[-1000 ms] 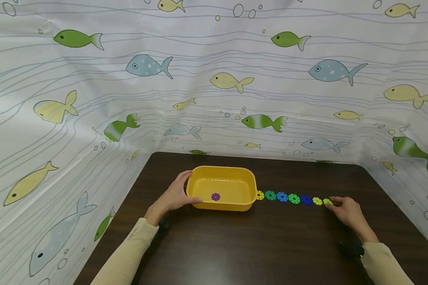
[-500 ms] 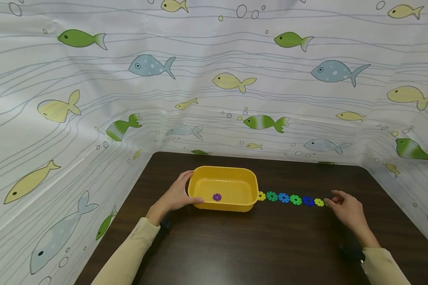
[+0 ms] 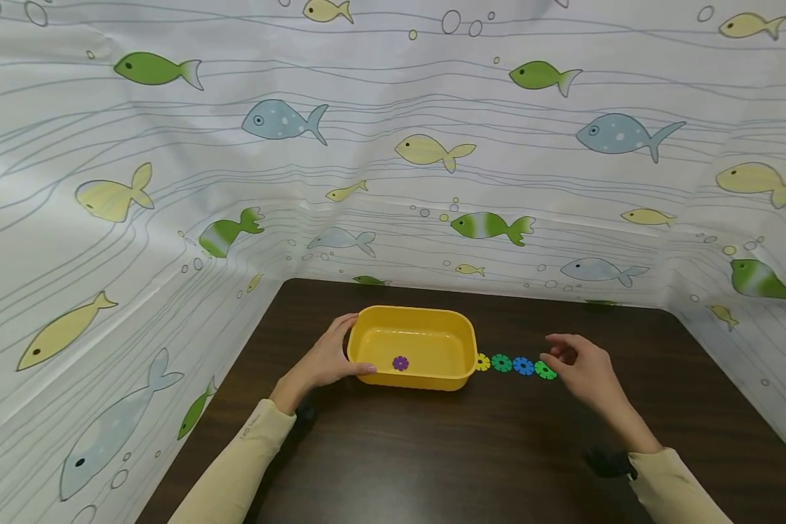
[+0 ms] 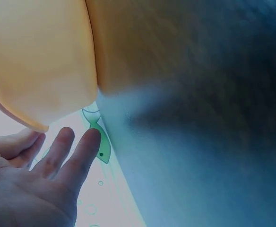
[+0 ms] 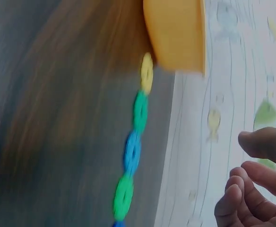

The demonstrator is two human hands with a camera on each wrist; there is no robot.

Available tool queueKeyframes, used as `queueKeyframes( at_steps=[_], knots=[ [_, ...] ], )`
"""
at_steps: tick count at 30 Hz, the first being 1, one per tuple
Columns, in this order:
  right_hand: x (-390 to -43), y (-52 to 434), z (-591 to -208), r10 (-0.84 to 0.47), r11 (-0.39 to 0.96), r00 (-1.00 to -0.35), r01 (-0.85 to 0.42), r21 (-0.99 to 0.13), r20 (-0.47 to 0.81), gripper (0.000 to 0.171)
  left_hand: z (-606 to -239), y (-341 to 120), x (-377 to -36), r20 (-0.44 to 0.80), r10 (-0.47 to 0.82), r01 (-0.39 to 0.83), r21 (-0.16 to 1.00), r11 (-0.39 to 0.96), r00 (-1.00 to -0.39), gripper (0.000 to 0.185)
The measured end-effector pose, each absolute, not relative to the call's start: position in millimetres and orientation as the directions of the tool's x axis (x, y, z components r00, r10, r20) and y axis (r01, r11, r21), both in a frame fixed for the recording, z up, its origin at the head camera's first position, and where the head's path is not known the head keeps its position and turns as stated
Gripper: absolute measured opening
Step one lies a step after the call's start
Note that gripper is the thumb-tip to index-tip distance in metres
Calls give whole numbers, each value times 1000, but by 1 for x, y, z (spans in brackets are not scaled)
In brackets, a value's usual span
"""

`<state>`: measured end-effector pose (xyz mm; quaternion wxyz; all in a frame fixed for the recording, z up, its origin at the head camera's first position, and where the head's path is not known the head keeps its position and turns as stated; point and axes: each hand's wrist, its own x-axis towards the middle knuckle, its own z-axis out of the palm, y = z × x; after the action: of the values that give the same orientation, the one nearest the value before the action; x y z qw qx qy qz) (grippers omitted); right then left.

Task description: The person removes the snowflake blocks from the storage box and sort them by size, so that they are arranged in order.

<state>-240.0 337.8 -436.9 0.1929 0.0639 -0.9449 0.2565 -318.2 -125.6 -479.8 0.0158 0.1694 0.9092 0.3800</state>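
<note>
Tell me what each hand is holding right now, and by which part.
The left hand holds the yellow tub by its left end, thumb on the front rim. Whether the right hand, fingers curled above the disc row, pinches anything cannot be told.

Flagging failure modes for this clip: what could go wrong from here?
1. The right hand hangs over the row of flat plastic flower discs and hides its far end; a low pass could scatter the row.
2. The yellow plastic tub is steadied only by the left hand at one end, so a knock might shift it.
</note>
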Motion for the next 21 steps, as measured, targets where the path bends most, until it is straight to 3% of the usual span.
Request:
queueKeyframes(
  at_steps=[9,15,21],
  knots=[
    [-254,279,-428,-218,788,-932,-344,-511,291,33,-479,-127,-318,97,317,292,696,656,-944,103],
    [-272,240,-422,-346,723,-906,-424,-546,246,29,-479,-129,-318,107,324,304,691,656,-940,105],
    [-293,208,-427,-451,721,-885,-436,-539,112,30,-478,-126,-317,101,329,303,695,652,-939,105]
  ],
)
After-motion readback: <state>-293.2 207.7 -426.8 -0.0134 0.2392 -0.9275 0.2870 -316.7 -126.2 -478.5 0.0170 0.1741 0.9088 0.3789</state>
